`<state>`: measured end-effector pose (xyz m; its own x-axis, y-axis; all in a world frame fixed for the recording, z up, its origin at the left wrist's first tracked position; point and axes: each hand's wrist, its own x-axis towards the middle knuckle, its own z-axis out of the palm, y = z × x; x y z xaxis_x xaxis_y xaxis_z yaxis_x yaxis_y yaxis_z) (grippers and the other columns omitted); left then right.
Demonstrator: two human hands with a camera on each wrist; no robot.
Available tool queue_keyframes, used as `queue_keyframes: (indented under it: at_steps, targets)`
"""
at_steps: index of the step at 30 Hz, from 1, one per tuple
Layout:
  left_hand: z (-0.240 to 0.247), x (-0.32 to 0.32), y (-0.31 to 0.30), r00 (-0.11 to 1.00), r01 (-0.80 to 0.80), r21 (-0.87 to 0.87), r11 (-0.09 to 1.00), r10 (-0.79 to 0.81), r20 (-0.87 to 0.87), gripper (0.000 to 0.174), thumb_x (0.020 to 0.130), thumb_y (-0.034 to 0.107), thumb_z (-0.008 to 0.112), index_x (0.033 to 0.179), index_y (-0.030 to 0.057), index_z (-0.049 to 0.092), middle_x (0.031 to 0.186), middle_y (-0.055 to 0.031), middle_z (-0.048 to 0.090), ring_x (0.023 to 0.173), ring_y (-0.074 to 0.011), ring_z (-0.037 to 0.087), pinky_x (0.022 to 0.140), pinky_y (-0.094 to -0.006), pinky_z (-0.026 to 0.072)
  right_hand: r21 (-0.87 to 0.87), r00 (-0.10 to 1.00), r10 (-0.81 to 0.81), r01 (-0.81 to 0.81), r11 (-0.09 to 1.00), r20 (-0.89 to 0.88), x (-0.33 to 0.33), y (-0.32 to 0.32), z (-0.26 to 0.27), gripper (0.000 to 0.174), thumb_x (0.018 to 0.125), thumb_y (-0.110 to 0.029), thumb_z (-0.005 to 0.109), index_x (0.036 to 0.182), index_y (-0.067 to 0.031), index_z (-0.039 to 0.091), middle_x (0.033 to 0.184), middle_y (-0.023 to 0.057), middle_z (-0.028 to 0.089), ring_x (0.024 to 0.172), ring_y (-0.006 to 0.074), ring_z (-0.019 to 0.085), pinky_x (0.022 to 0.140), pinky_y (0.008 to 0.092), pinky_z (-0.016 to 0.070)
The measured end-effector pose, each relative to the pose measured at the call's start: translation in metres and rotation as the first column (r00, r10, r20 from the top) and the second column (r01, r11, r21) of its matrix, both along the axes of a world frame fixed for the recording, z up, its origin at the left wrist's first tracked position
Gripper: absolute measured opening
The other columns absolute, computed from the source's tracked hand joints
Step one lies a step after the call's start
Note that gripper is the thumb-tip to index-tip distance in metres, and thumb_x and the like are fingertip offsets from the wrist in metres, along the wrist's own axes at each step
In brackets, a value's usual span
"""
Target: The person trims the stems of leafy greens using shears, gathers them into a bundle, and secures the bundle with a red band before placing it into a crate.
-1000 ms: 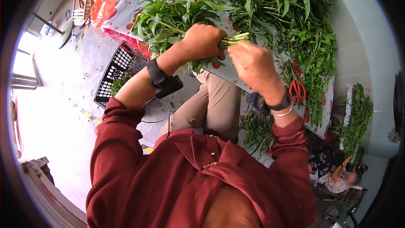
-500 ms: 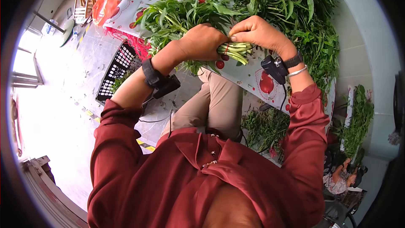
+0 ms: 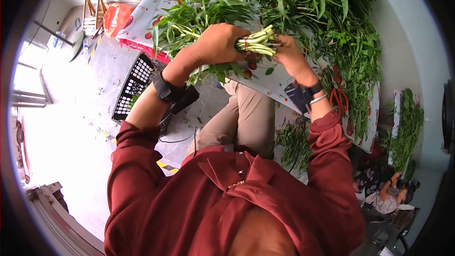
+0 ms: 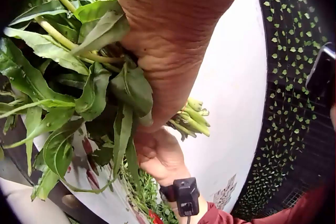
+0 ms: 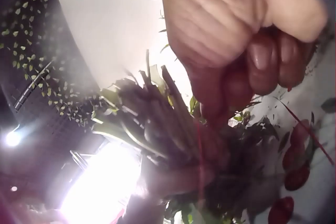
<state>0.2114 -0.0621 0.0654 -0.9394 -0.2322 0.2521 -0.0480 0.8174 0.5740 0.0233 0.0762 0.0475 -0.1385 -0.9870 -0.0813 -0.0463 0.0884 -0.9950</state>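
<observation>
My left hand (image 3: 219,42) grips a bunch of long-leaved greens (image 3: 201,12) over the table's near edge. The leaves spread left and the pale cut stems (image 3: 258,42) stick out right of the fist. A red string (image 3: 245,43) goes round the stems just beyond that hand. My right hand (image 3: 292,60) is at the stem ends, fingers curled. In the right wrist view, the same hand (image 5: 226,29) pinches the red string; one stretch runs taut by the stems and a loose end (image 5: 310,134) trails out. The left wrist view shows the left hand (image 4: 163,61) over the leaves.
Loose greens (image 3: 308,0) cover the back and right of the patterned table. Red-handled scissors (image 3: 339,99) lie near its right side. A black crate (image 3: 132,85) stands on the floor at left, and more greens (image 3: 294,142) lie below the table. Another person (image 3: 384,199) is at lower right.
The right hand was low by the stems, rose over the band with fingers pinched, and is now at the stem ends. The left hand keeps its grip; the stems have tilted upward.
</observation>
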Motion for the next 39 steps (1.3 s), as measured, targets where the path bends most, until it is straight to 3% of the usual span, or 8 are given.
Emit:
queue_keyframes:
  at_steps: [3,7,9,16,25,27,34,39]
  targets:
    - [-0.001,-0.003,0.001,0.998,-0.065,0.017,0.998,0.065,-0.007,0.037,0.064,0.018,0.07,0.098,0.0076,0.064,0.08,-0.0152,0.064,0.076,-0.0334,0.062,0.068,-0.0375,0.0488,-0.159,0.899,-0.16,0.103,0.982,-0.409,0.034,0.014,-0.004,0.019,0.089,-0.01,0.058,0.102,0.0028,0.063,0.079,-0.0017,0.064,0.07,0.0079,0.055,0.063,0.0257,0.0459]
    - [-0.005,-0.009,0.008,0.988,-0.148,-0.083,0.986,0.15,0.024,0.038,0.067,0.028,0.068,0.1,0.0094,0.064,0.081,-0.0155,0.064,0.079,-0.0334,0.062,0.07,-0.0408,0.0496,-0.371,0.839,-0.353,0.199,0.907,-0.415,0.073,0.03,-0.034,0.014,0.087,-0.007,0.056,0.097,-0.0013,0.063,0.078,0.0093,0.065,0.069,0.0137,0.061,0.062,0.0294,0.0478]
    - [-0.007,-0.013,0.011,0.986,-0.158,-0.111,0.981,0.163,0.035,0.039,0.067,0.029,0.069,0.1,0.0095,0.063,0.081,-0.0154,0.064,0.079,-0.0334,0.062,0.07,-0.0409,0.0495,-0.498,0.556,-0.438,0.05,0.866,-0.706,0.087,0.038,-0.021,0.009,0.084,-0.006,0.056,0.09,-0.0033,0.061,0.075,0.0132,0.062,0.067,0.0256,0.063,0.057,0.035,0.0476]
    - [-0.034,-0.024,0.022,0.993,-0.118,-0.312,0.943,0.106,-0.055,0.034,0.064,0.034,0.074,0.082,0.0092,0.061,0.076,-0.0119,0.064,0.078,-0.0297,0.064,0.077,-0.0404,0.0462,-0.357,0.321,-0.319,-0.063,0.932,-0.891,0.068,0.032,0.036,0.01,0.08,-0.006,0.059,0.09,-0.0031,0.062,0.082,0.0143,0.064,0.074,0.0321,0.063,0.059,0.037,0.0499]
    - [-0.033,-0.025,0.022,0.996,-0.041,-0.285,0.958,0.017,-0.088,0.036,0.071,0.036,0.067,0.086,0.0036,0.06,0.08,-0.0158,0.064,0.08,-0.0324,0.062,0.078,-0.0421,0.0466,-0.418,0.413,-0.369,-0.032,0.908,-0.833,0.049,0.008,0.033,0.011,0.082,-0.014,0.056,0.076,-0.0051,0.06,0.068,0.0145,0.061,0.064,0.0337,0.06,0.055,0.0419,0.0463]
    - [-0.026,-0.022,0.024,0.998,-0.013,-0.111,0.994,0.006,-0.064,0.039,0.071,0.036,0.067,0.084,0.0005,0.059,0.081,-0.0179,0.061,0.079,-0.035,0.059,0.072,-0.0428,0.0469,-0.343,0.484,-0.31,0.02,0.939,-0.819,0.047,0.009,0.034,0.012,0.081,-0.014,0.056,0.078,-0.0041,0.061,0.068,0.0156,0.06,0.064,0.0342,0.06,0.056,0.0414,0.0465]
    - [-0.034,-0.021,0.029,0.998,-0.048,-0.07,0.996,0.045,-0.051,0.036,0.082,0.037,0.059,0.085,0.0006,0.06,0.082,-0.0166,0.061,0.079,-0.0357,0.058,0.07,-0.0426,0.0471,-0.251,0.674,-0.247,0.094,0.963,-0.696,0.047,0.005,0.039,0.013,0.081,-0.011,0.054,0.082,-0.0017,0.063,0.07,0.0174,0.061,0.061,0.0335,0.06,0.057,0.0386,0.0471]
    - [-0.037,-0.018,0.033,0.95,-0.029,-0.158,0.987,-0.021,-0.31,0.029,0.09,0.03,0.051,0.083,0.003,0.06,0.079,-0.0134,0.061,0.077,-0.0325,0.059,0.071,-0.0401,0.0463,-0.21,0.728,-0.207,0.089,0.974,-0.653,0.054,0.006,0.046,0.014,0.081,-0.007,0.055,0.093,-0.0008,0.057,0.065,0.0173,0.058,0.058,0.0289,0.059,0.055,0.0361,0.0452]
